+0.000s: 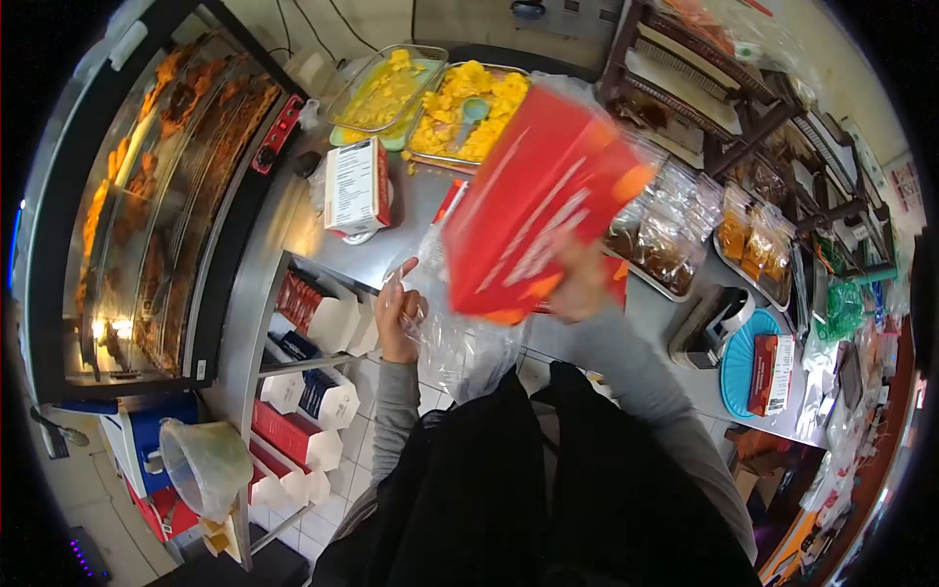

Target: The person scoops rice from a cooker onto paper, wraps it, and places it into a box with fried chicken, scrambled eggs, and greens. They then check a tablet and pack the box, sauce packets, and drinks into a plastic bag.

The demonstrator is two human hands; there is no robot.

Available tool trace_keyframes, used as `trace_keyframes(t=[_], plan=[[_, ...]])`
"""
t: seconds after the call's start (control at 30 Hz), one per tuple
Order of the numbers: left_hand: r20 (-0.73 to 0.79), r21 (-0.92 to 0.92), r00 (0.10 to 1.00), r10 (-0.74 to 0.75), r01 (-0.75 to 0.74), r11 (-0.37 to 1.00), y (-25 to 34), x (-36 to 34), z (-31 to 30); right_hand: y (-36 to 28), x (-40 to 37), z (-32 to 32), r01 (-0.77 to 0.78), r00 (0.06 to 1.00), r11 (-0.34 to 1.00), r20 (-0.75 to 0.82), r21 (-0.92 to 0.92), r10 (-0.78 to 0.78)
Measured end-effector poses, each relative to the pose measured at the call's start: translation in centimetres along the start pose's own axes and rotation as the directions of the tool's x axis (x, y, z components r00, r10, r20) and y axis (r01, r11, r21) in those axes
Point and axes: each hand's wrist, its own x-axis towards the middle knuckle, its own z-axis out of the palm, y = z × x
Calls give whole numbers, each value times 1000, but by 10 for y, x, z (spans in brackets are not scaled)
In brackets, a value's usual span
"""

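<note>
My right hand grips the lower edge of a large red cardboard food box with pale lettering. Box and hand are smeared by motion, and the box hides part of the counter. Over the counter's front edge, my left hand is closed on a clear plastic bag, its index finger raised. The bag hangs crumpled between my hands, below the box. Part of another red item shows behind my right hand.
A lit glass warming cabinet stands left. Trays of yellow food and a white printed box lie on the steel counter. Bagged portions and a blue basket are right. Folded boxes fill shelves below.
</note>
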Motion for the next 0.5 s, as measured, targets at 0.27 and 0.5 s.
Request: trace_keyframes(t=[0.27, 0.5], plan=[[-210, 243, 974, 80, -27, 970, 51, -61, -67, 142, -45, -7, 574, 737, 469, 673, -671, 62], [35, 358, 990, 137, -141, 923, 141, -122, -8, 117, -54, 18, 808, 469, -104, 527, -579, 709]])
